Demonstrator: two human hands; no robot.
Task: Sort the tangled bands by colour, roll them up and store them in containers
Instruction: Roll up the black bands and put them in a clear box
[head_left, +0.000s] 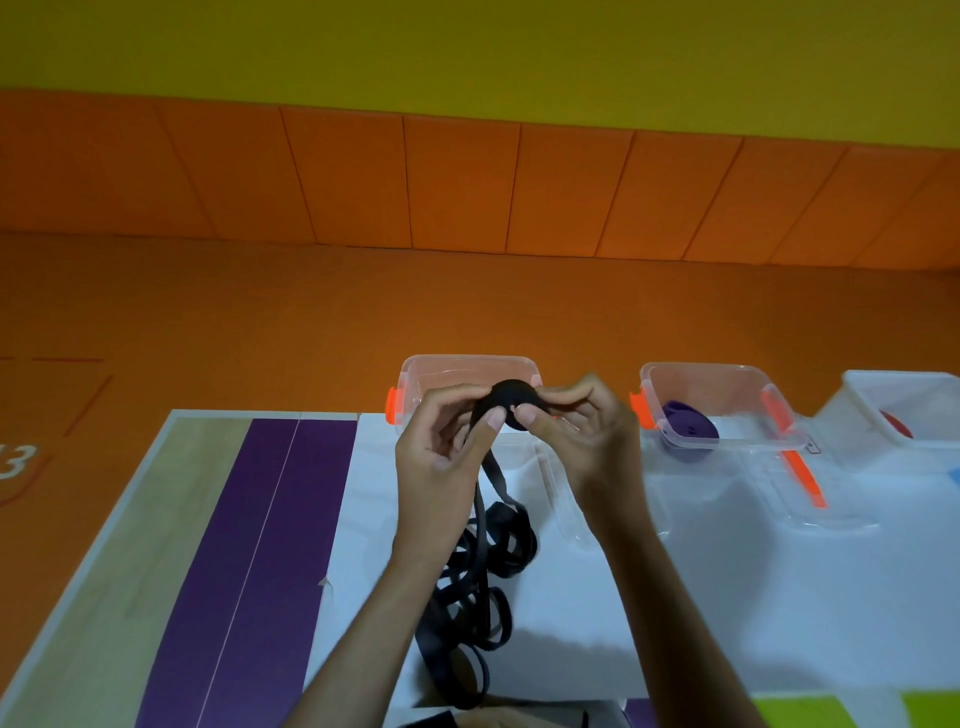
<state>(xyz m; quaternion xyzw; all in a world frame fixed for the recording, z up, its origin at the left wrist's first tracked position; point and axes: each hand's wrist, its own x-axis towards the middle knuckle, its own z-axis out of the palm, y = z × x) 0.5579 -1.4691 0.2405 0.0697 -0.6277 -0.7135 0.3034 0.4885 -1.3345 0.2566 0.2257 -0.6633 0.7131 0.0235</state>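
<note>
1 cam, on my head: faces fwd & down, close on my left hand (440, 460) & right hand (584, 436) over table (753, 597).

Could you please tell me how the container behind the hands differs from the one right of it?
The left container shows no band; the middle container holds a rolled purple band. The left container is partly hidden; the middle container is in full view. Both are clear with orange latches.

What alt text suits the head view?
Left hand and right hand pinch a half-rolled black fabric band, its tail looped on the white table. Behind: an empty clear plastic container; a second container holds a purple roll.
</note>
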